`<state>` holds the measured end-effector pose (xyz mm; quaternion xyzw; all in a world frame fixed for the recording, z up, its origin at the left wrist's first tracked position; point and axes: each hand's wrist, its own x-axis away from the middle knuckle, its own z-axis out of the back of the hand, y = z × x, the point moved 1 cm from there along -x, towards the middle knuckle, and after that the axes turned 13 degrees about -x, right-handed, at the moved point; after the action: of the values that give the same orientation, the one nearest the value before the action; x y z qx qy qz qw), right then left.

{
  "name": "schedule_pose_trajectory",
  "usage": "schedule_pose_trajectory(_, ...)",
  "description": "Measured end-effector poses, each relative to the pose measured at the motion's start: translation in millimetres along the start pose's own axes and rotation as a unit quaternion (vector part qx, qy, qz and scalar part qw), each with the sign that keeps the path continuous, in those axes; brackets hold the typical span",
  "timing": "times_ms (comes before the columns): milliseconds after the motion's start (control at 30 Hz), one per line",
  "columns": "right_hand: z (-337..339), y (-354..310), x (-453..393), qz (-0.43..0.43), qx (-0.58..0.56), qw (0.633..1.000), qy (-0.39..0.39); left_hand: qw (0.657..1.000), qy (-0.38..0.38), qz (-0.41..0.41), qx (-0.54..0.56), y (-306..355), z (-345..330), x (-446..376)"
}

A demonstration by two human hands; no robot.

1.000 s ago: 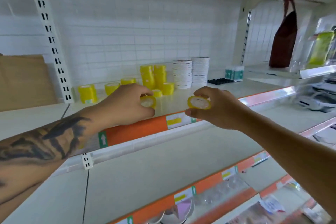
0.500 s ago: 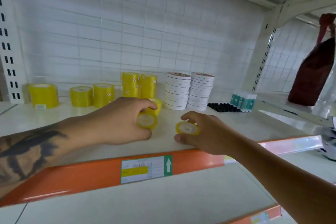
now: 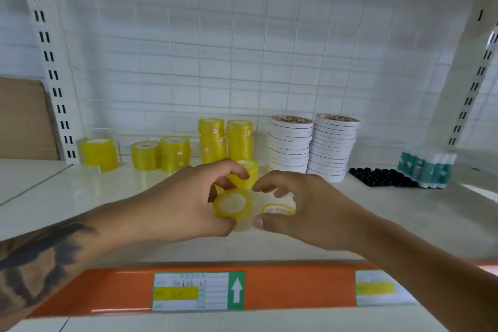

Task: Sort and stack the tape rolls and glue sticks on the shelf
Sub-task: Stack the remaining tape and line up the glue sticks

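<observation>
My left hand (image 3: 186, 202) grips a small yellow tape roll (image 3: 232, 205) on edge, its round face toward me. Beside it, my right hand (image 3: 310, 207) curls round a second yellow roll (image 3: 277, 209) lying low on the white shelf (image 3: 107, 205). The two rolls nearly touch. Just behind my fingers stands another short yellow roll (image 3: 246, 173). Stacks of yellow tape rolls (image 3: 213, 143) line the back, with two tall stacks of white tape rolls (image 3: 312, 147) to their right. Glue sticks in a teal-and-white pack (image 3: 427, 170) lie at the far right.
A black tray of caps (image 3: 377, 177) sits beside the glue sticks. An orange price strip (image 3: 296, 288) with labels runs along the shelf's front edge. A white slotted upright (image 3: 48, 62) and a brown board (image 3: 24, 121) stand at the left. A tiled wall closes the back.
Both hands have moved deeper onto the shelf and closer together, bringing the two yellow rolls side by side. The view has shifted nearer to the shelf.
</observation>
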<state>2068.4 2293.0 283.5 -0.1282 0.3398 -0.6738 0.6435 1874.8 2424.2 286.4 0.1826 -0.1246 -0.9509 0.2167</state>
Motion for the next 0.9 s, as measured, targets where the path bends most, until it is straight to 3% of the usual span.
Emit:
schedule_pose_trajectory(167, 6.7, -2.9, -8.1, 0.086, -0.060, 0.994, -0.029, 0.997, 0.033, 0.011, 0.064, 14.6, 6.3, 9.8)
schedule_pose_trajectory(400, 3.7, -2.1, -14.2, 0.135, -0.119, 0.982, -0.063, 0.991, 0.067, 0.036, 0.114, 20.5, 5.7, 23.6)
schedule_pose_trajectory(567, 0.5, -2.5, -23.7, 0.153, -0.100, 0.983, -0.026, 0.992, 0.071, 0.098, 0.038, 2.9, 13.8, 34.0)
schedule_pose_trajectory(667, 6.0, -2.6, -40.4, 0.139, -0.063, 0.988, 0.009, 0.981, 0.022, 0.174, -0.087, -13.2, 19.8, 42.4)
schedule_pose_trajectory(767, 5.6, -2.8, -67.5, 0.120, -0.009, 0.992, 0.047, 0.950, -0.091, 0.217, -0.207, -34.8, 16.0, 50.8)
schedule_pose_trajectory(833, -0.6, -1.8, -86.8, 0.104, 0.028, 0.992, 0.057, 0.939, -0.143, 0.236, -0.205, -46.2, 11.4, 55.0)
schedule_pose_trajectory(900, -8.9, -2.3, -102.8, 0.100, 0.092, 0.989, 0.051, 0.940, -0.149, 0.245, -0.182, -53.9, 8.5, 56.5)
